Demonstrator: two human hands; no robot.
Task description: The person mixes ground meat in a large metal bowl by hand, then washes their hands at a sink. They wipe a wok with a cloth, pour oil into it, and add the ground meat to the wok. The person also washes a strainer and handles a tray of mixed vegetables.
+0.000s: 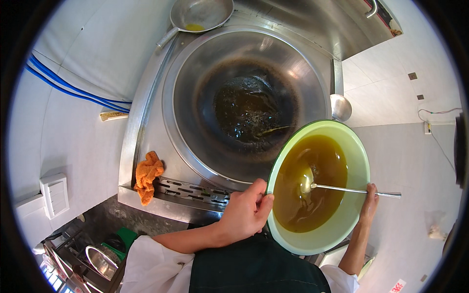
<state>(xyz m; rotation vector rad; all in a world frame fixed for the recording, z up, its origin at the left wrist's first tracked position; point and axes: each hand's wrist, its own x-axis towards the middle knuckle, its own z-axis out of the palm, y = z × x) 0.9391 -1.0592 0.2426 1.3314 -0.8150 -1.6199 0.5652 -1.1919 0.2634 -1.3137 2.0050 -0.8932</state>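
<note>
My left hand (249, 208) grips the left rim of a pale green basin (357, 154), its thumb over the edge. At the basin's right rim is my right hand (369, 201), with part of its fingers hidden behind the wall. Brown-yellow liquid (322, 216) lies in the tilted basin, and a metal ladle (306, 181) rests in it, its handle across the right rim by my right fingers. The basin overlaps the lower right edge of a large steel wok (190, 110), which holds dark liquid (249, 106) and a thin yellowish streak.
A long-handled pan (201, 13) stands beyond the wok. An orange cloth (148, 175) lies on the stove's left front corner, beside a slotted metal strip (194, 190). Another ladle (341, 107) is right of the wok. Metal bowls (102, 262) sit at lower left.
</note>
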